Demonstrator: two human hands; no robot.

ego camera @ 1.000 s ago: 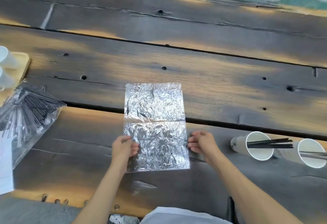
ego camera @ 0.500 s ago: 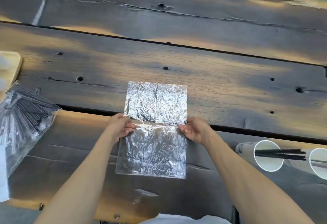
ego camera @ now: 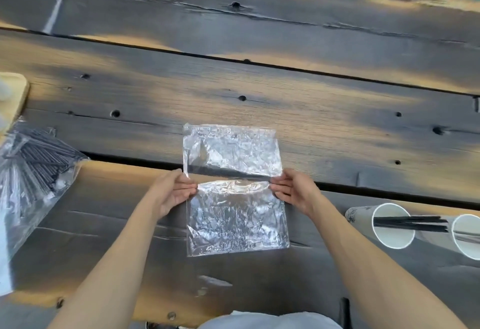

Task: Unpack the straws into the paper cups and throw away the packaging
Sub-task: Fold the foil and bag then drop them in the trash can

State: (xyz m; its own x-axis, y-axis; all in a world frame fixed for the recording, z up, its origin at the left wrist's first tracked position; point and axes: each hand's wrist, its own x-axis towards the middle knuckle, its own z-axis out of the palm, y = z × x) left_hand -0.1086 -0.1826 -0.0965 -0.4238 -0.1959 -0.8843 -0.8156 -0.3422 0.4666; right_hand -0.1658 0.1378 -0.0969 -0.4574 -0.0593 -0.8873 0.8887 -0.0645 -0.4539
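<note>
Both hands' fingers — left hand (ego camera: 174, 191), right hand (ego camera: 293, 190) — pinch the foil sheet (ego camera: 235, 188) at its side edges.

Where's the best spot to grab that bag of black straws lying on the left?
Probably the clear loose plastic below the straws, reached from the right with the left hand: the bag of black straws lies flat, and its empty end bunches easily.

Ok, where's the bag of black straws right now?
In the head view, the bag of straws lies at the table's left edge, left of the left hand and just below a wooden tray.
</note>
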